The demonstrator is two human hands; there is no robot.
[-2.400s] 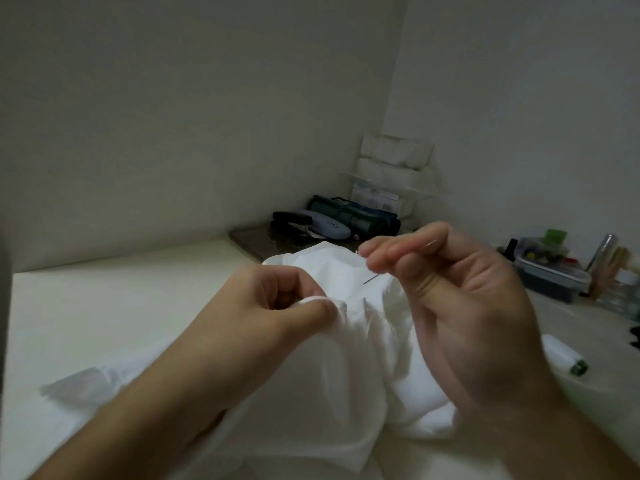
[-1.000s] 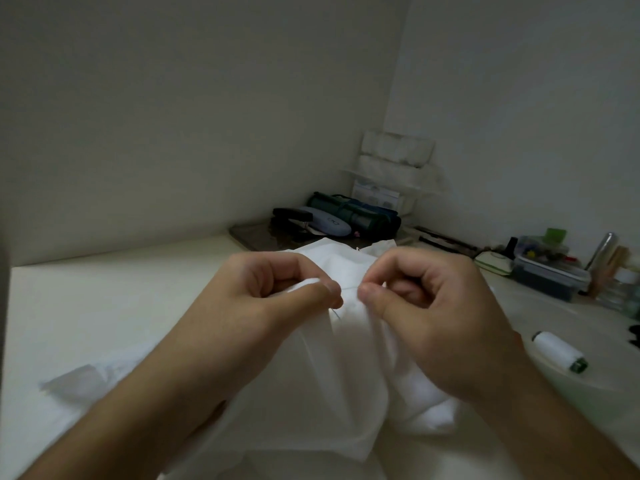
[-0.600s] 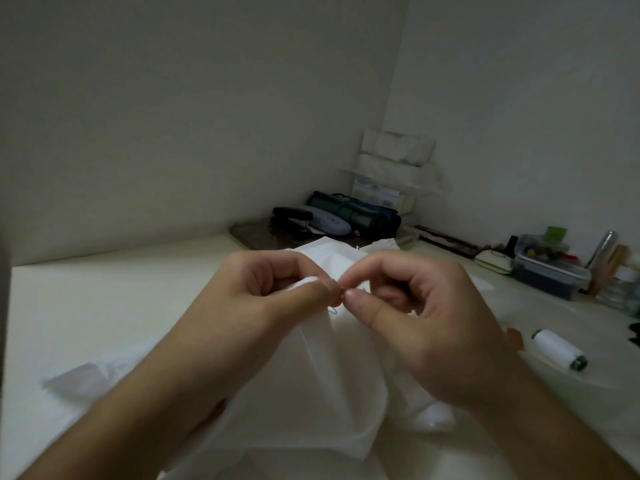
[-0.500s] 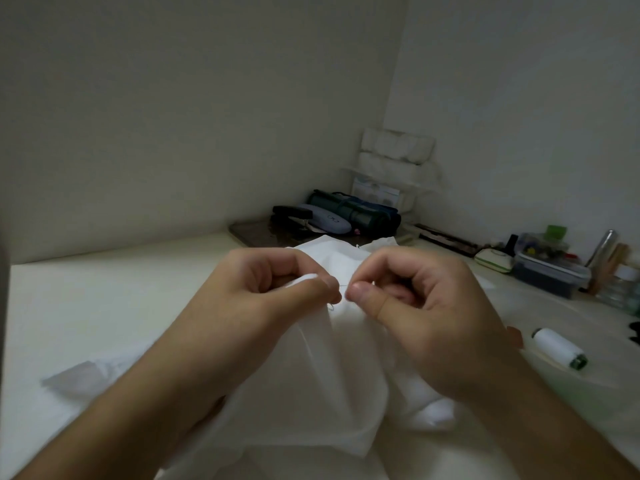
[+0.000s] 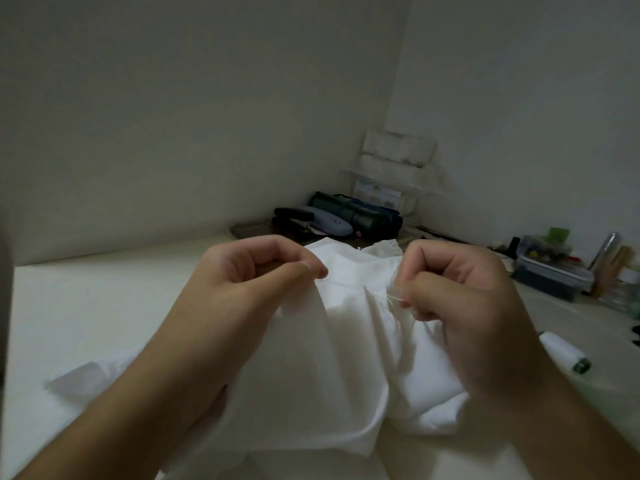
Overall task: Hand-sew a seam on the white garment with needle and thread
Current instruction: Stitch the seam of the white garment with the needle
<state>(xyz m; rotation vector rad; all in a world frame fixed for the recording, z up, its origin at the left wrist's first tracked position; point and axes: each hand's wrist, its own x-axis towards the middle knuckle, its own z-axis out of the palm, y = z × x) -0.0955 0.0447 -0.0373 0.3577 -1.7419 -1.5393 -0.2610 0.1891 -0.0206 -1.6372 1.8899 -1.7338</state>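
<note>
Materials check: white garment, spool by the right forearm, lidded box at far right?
White garment: thin matte woven cloth, judging by soft folds and gathers. Spool: white thread, matte, with a dark green end, likely plastic. Lidded box: probably translucent plastic; contents show through.

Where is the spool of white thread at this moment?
In the head view, the spool of white thread lies on the table at the right edge, just right of the right hand.

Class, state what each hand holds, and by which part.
Left hand pinches the white garment at its raised upper fold. Right hand pinches its gathered edge; any needle is hidden.
</note>
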